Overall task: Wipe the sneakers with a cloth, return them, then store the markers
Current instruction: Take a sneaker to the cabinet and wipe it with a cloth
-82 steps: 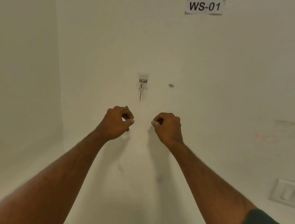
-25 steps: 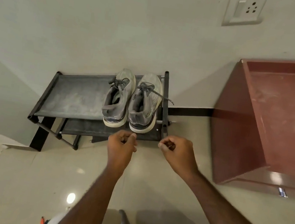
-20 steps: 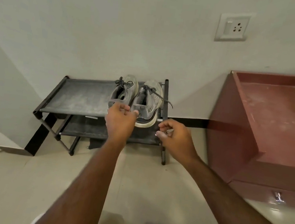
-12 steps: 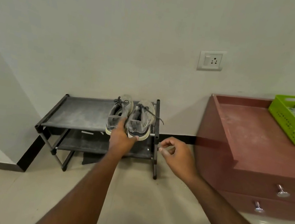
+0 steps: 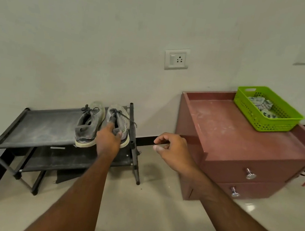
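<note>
Two grey sneakers stand side by side on the right end of the top shelf of a black shoe rack (image 5: 34,128). My left hand (image 5: 108,140) grips the heel collar of the right sneaker (image 5: 120,118), fingers inside its opening and thumb on the outside. The left sneaker (image 5: 87,125) is untouched beside it. My right hand (image 5: 172,150) hovers in the air right of the rack with its fingers loosely curled, holding nothing. A patterned cloth (image 5: 260,106) lies in a green basket (image 5: 275,124). No markers are in view.
A reddish-brown drawer cabinet (image 5: 232,144) with two metal knobs stands right of the rack and bears the basket. A wall socket (image 5: 176,59) is above, another socket at far right. A cable hangs at the right edge. Glossy floor in front.
The view swung down from a bare wall to the rack. My left hand reached forward from in front of the rack and took hold of the right sneaker's heel. My right hand stayed beside the rack.
</note>
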Action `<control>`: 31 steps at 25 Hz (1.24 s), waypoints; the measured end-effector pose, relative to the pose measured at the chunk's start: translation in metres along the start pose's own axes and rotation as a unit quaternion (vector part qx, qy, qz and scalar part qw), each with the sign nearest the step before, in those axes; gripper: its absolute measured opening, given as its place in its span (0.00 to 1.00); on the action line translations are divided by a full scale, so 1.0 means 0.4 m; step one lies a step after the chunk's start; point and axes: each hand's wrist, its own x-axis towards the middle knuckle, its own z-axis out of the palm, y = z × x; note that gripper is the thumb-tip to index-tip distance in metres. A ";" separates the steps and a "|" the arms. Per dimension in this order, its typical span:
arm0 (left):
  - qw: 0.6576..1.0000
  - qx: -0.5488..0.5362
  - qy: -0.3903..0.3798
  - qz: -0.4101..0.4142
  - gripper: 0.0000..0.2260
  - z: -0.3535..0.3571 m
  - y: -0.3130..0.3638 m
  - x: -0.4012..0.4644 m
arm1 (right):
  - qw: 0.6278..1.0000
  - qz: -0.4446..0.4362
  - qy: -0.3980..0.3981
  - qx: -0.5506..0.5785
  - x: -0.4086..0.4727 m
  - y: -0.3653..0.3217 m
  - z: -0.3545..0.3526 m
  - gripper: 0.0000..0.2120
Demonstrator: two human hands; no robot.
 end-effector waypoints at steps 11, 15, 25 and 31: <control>0.968 -0.153 -0.093 0.178 0.16 0.170 0.440 -0.279 | 0.982 0.160 0.099 -0.033 -0.053 0.217 -0.483 0.08; 0.953 -0.167 -0.152 0.201 0.05 0.307 0.485 -0.345 | 0.965 0.221 0.139 0.014 -0.080 0.306 -0.522 0.08; 0.946 -0.033 -0.270 0.178 0.13 0.452 0.451 -0.340 | 0.950 0.269 0.144 0.068 -0.055 0.398 -0.494 0.10; 0.953 -0.006 -0.194 0.232 0.20 0.382 0.472 -0.287 | 0.932 0.229 0.260 0.104 -0.035 0.422 -0.493 0.09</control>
